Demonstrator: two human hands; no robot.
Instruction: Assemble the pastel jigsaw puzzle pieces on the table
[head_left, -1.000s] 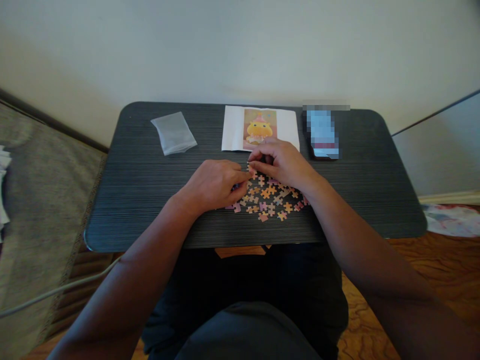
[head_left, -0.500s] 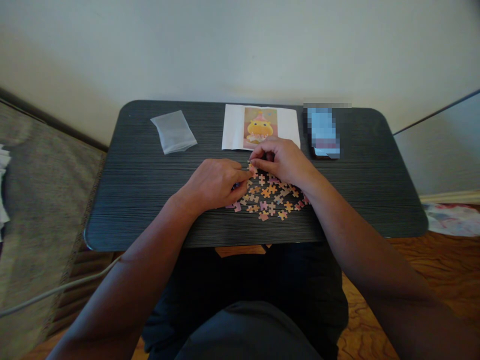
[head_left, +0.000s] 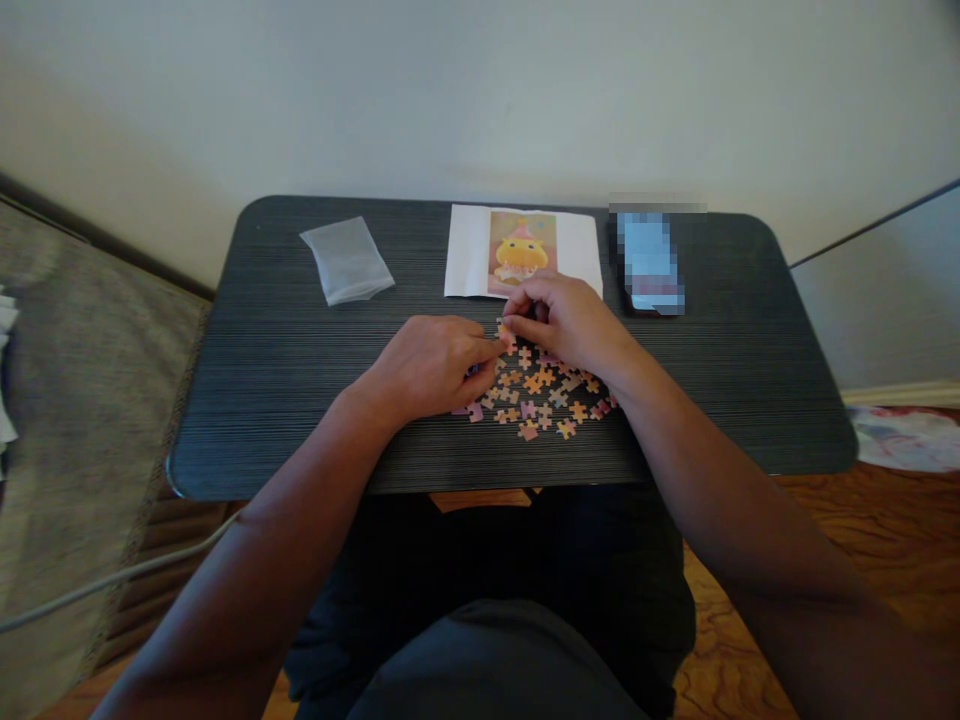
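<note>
Left hand has a finger to a pink piece on the table, right hand right there too; can't tell if either grips. Other pieces lie scattered nearby.

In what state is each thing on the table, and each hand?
Puzzle pieces: scattered, many separate
Left hand: index finger at the pieces
Right hand: fingers curled, at the pieces
Plastic bag: lying flat
Picture sheet: spread out, partly hidden
Phone-like device: lying down, display unreadable
</note>
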